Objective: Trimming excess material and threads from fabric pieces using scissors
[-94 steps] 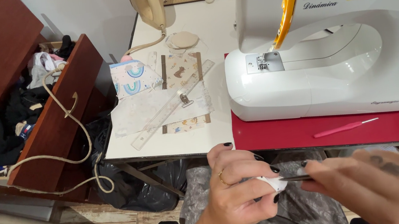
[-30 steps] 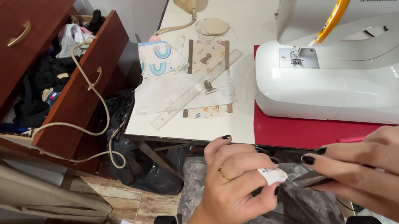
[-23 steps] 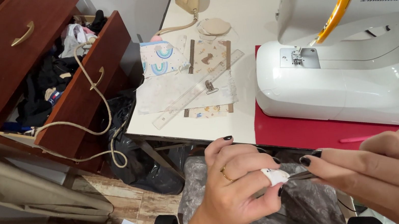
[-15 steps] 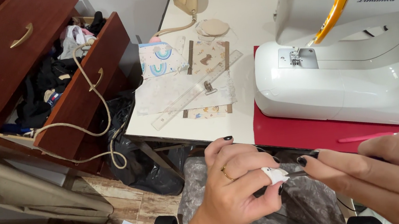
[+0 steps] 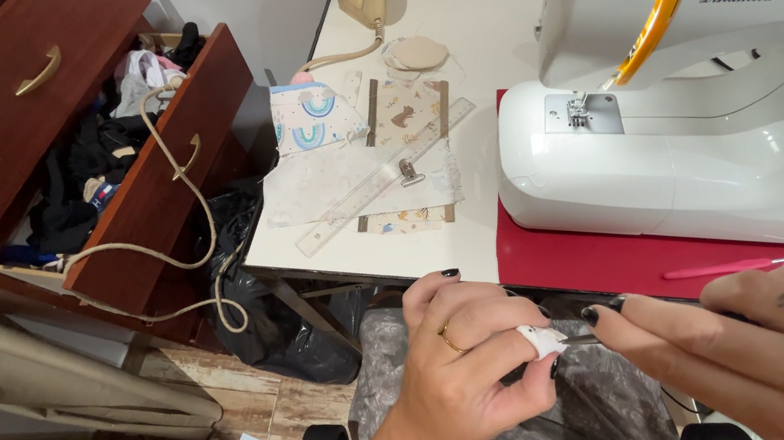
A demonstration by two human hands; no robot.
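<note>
The left hand (image 5: 466,357) is curled closed around a small white piece (image 5: 539,340), pinching it between thumb and forefinger so that only a rounded white nub shows past the fingertips; its full shape is hidden by the grip. The right hand (image 5: 761,343) is closed on a thin dark tool (image 5: 581,338), whose fine tip touches the white piece; most of the tool is hidden under the fingers, so its kind cannot be told. Both hands hover over a grey mottled cloth (image 5: 598,405) that lies just below the near edge of the sewing machine's table. The white piece sits in front of the sewing machine (image 5: 703,129), well below its needle, and below the red mat (image 5: 619,256) under the machine. A pink pen-like stick (image 5: 721,268) lies on that mat, near the right hand. Left of the sewing machine lie a clear ruler (image 5: 388,188) across patterned fabric pieces (image 5: 308,120). Further left of the machine, an open wooden drawer (image 5: 155,181) holds dark clothes and a beige cord (image 5: 174,208).
</note>
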